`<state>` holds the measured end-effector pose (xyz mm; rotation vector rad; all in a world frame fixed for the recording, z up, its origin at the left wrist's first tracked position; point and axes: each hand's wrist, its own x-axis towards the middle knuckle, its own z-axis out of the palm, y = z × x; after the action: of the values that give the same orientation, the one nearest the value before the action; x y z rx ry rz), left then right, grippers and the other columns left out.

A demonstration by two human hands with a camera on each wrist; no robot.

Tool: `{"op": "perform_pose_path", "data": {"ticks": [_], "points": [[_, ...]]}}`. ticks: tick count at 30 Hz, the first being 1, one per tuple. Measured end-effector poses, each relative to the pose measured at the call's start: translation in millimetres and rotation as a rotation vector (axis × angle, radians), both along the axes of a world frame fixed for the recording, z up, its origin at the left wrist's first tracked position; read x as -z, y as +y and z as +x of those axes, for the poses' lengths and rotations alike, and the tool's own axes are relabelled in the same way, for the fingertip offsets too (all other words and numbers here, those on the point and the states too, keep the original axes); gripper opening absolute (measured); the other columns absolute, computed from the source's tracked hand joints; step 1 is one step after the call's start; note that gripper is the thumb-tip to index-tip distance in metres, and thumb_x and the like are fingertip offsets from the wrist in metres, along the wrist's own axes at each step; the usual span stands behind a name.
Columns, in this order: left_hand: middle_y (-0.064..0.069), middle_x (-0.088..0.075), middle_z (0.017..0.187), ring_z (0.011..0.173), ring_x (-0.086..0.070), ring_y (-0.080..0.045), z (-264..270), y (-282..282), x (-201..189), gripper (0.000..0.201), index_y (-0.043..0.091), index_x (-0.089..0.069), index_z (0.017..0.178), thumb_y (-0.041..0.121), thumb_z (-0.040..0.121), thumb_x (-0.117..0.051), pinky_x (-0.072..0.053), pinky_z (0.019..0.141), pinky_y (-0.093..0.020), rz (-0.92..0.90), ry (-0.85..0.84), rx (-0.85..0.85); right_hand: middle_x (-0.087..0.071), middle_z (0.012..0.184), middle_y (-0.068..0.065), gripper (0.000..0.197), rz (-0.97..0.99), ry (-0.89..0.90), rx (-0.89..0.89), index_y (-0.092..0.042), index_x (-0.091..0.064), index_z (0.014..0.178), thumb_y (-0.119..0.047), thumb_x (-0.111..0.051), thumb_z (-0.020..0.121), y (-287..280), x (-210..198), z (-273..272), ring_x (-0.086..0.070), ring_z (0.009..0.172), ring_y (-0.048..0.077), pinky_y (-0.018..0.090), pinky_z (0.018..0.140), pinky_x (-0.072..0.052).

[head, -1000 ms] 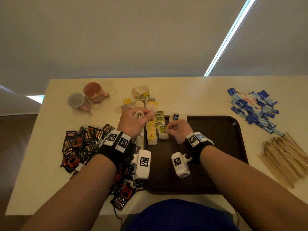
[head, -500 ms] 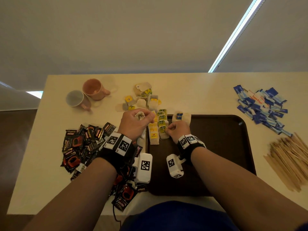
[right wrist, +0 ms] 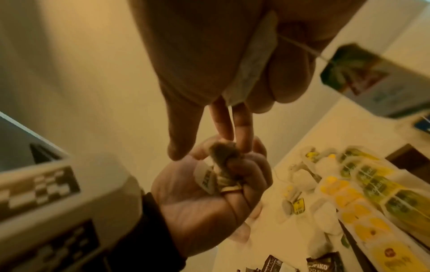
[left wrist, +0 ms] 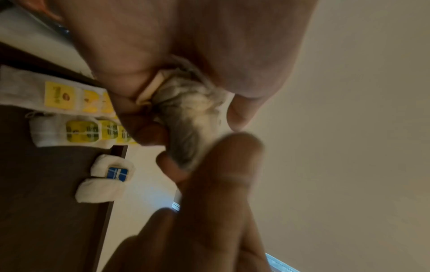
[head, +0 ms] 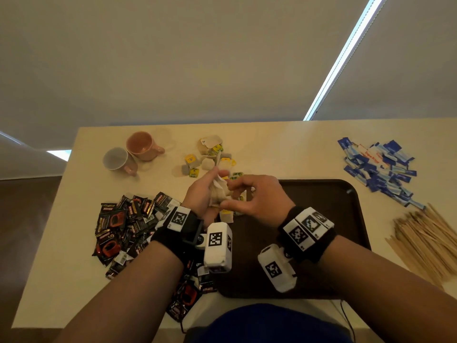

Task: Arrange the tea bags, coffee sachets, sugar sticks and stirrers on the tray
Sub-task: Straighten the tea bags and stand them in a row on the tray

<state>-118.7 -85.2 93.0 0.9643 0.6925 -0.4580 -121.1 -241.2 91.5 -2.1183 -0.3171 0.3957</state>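
A cream table (head: 284, 149) stands under a pale wall. Over the dark tray's (head: 329, 194) left edge, the left hand (head: 201, 194) clutches crumpled tea bags (head: 217, 191); the right hand (head: 257, 198) pinches one bag (right wrist: 253, 60).

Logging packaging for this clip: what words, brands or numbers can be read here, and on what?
"OPIKO", cut off at the left: dark coffee sachet, right wrist view.
"SUPREME", small and doubtful: coffee sachet in the pile.
Red lettering on a white sugar stick: too blurred.
Tea bag tags: print unreadable.
Wrist markers: patterns, no text.
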Motion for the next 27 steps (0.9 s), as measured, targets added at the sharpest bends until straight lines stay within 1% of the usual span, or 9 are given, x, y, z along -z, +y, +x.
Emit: {"op": "perform_pose_path", "data": {"ticks": [2,6,11,13,16,18,21,24,27], "points": [[-0.014,-0.068,0.077,0.058,-0.068,-0.022,-4,-6,-6,0.026,0.007,-0.061,0.102,0.028,0.104,-0.046,-0.054,0.048,-0.026,-0.098,0.022,-0.040,-0.071,0.090,-0.009,0.040,-0.060,-0.044,0.010,-0.019,-0.073,0.108,-0.040,-0.082,0.075,-1,-2,-2,-0.063,0.082,0.001,0.011,0.079,-0.045],[-0.017,-0.066,0.096,0.076,-0.065,-0.025,-9,-14,-7,0.021,0.008,-0.061,0.104,0.023,0.100,-0.047,-0.051,0.063,-0.034,-0.139,-0.011,-0.037,-0.072,0.082,-0.008,0.011,-0.031,-0.060,0.151,-0.018,-0.076,0.091,-0.027,-0.076,0.084,-12,-1,2,-0.060,0.073,-0.004,0.004,0.068,-0.041],[-0.021,-0.064,0.127,0.118,-0.061,-0.035,-18,-18,-4,0.028,0.005,-0.059,0.122,0.017,0.103,-0.042,-0.049,0.096,-0.045,-0.165,-0.034,0.000,-0.067,0.070,-0.011,0.009,-0.021,0.002,0.236,-0.025,-0.068,0.081,-0.024,-0.077,0.083,-26,1,3,-0.062,0.067,0.001,0.015,0.066,-0.046],[-0.023,-0.062,0.131,0.126,-0.057,-0.037,-22,-19,-2,0.034,0.001,-0.056,0.131,0.008,0.100,-0.043,-0.047,0.101,-0.048,-0.149,-0.054,0.006,-0.068,0.071,-0.010,0.011,-0.020,0.010,0.244,-0.026,-0.066,0.080,-0.024,-0.076,0.083,-27,0,0,-0.065,0.069,0.004,0.017,0.067,-0.047],[-0.025,-0.065,0.125,0.116,-0.064,-0.037,-24,-18,0,0.035,-0.001,-0.055,0.132,0.000,0.097,-0.049,-0.059,0.087,-0.039,-0.052,-0.098,0.059,-0.071,0.072,-0.005,0.012,-0.010,0.019,0.261,-0.026,-0.064,0.080,-0.024,-0.075,0.085,-26,2,-5,-0.067,0.069,0.007,0.024,0.069,-0.051],[-0.023,-0.069,0.113,0.096,-0.071,-0.032,-25,-16,1,0.030,0.003,-0.058,0.127,-0.001,0.098,-0.050,-0.062,0.067,-0.032,0.009,-0.081,0.045,-0.072,0.070,-0.001,0.011,0.019,0.046,0.285,-0.024,-0.063,0.081,-0.023,-0.073,0.086,-26,2,-8,-0.062,0.057,0.004,0.023,0.060,-0.046],[-0.018,-0.070,0.089,0.065,-0.069,-0.019,-25,-15,3,0.025,0.005,-0.058,0.124,0.002,0.101,-0.049,-0.059,0.055,-0.027,0.156,-0.092,0.036,-0.072,0.074,0.008,0.008,0.122,0.127,0.339,-0.014,-0.063,0.086,-0.016,-0.070,0.089,-29,0,-10,-0.052,0.042,0.003,0.021,0.045,-0.041],[-0.014,-0.069,0.086,0.055,-0.065,-0.011,-27,-14,4,0.019,0.008,-0.064,0.116,0.005,0.099,-0.056,-0.054,0.049,-0.022,0.352,-0.171,0.082,-0.069,0.079,0.000,0.009,0.105,0.062,0.357,-0.018,-0.066,0.081,-0.015,-0.073,0.086,-35,-1,-9,-0.060,0.065,0.004,0.020,0.062,-0.046],[-0.014,-0.067,0.079,0.054,-0.059,-0.014,-25,-11,5,0.008,0.007,-0.068,0.101,0.006,0.095,-0.064,-0.050,0.047,-0.023,0.425,-0.211,0.086,-0.068,0.083,-0.001,0.005,0.150,0.080,0.273,-0.016,-0.070,0.084,-0.014,-0.075,0.085,-36,-8,-12,-0.061,0.075,0.004,0.017,0.073,-0.049]]}}
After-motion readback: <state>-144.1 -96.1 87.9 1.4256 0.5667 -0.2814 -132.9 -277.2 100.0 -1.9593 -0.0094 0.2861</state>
